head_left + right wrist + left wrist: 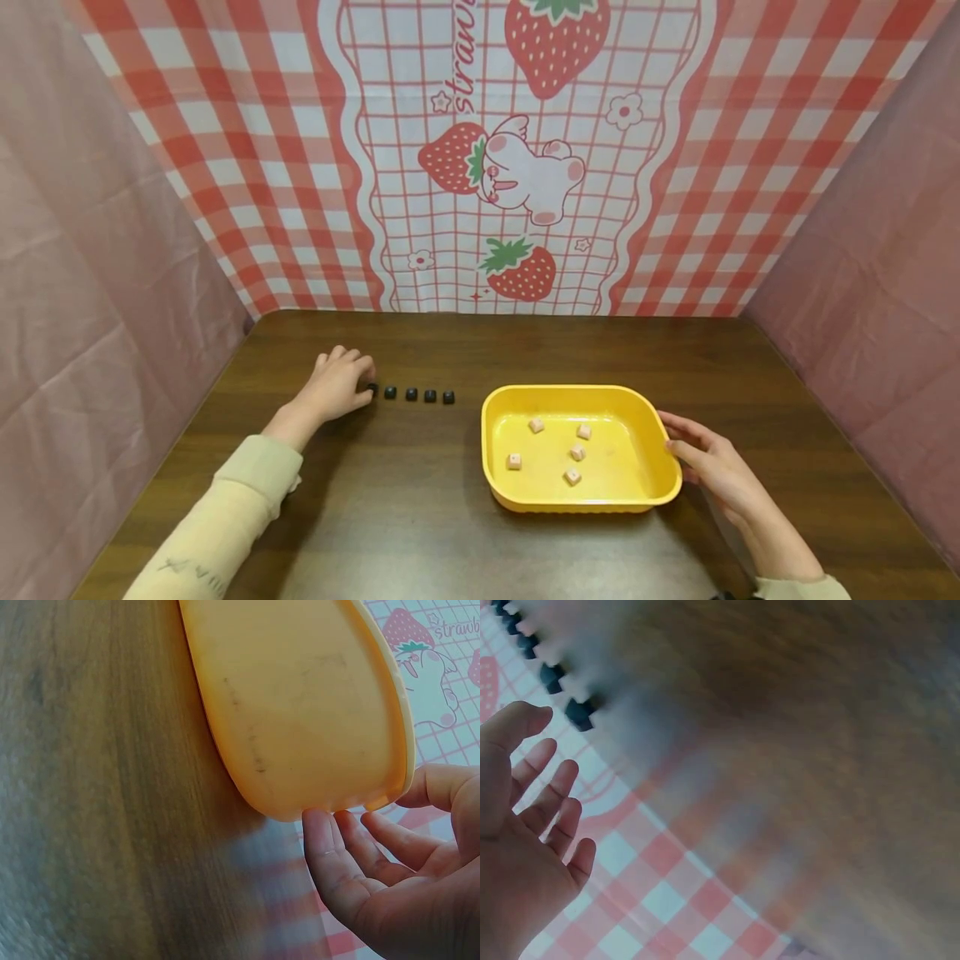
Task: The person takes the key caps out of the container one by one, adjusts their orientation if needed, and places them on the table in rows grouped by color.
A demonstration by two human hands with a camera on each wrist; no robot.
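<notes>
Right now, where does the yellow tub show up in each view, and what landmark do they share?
Head: the yellow tub is below the middle, slightly right of center.
Left wrist: not in it.
Right wrist: upper middle, cut off by the top edge.
Shared landmark: the red-and-white cloth.

Holding with right hand [716, 467] the right end of a yellow tray [567, 506] with five pale cubes [577, 452] inside. Poising left hand [337, 387] beside the leftmost of five black cubes [412, 394] lined up on the table [420, 533].
</notes>
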